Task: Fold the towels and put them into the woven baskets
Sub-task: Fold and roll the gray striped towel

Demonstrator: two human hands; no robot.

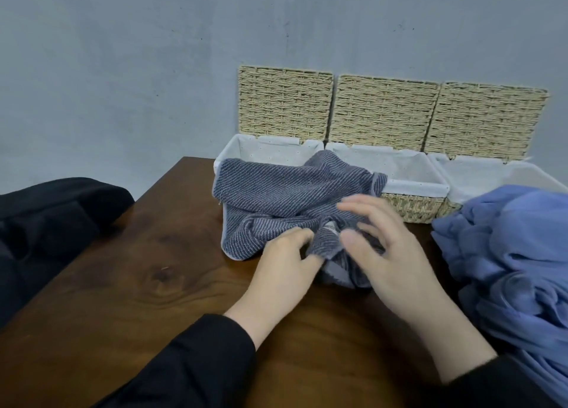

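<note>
Head view, left to right: dark cloth (pixel 46 217) is seen at the left edge of the worktop (pixel 123 284). Striped grey towel (pixel 285 198) is bunched mid-worktop, its far edge draped over the rim of the left basket (pixel 242 144). A fold of the towel is pinched by the left hand (pixel 285 260). Right hand (pixel 387 247) is held over the crumpled part, fingers spread and loosely bent; motion-blurred, a grip is not evident. Middle basket (pixel 421 174) and right basket (pixel 479 168) are lined in white, lids propped open. Blue fabric pile (pixel 510 254) is heaped at right. Towel is judged soft, light, limp: no shape is kept. Best taken at two corners along one hem, then pulled flat before folding.
</note>
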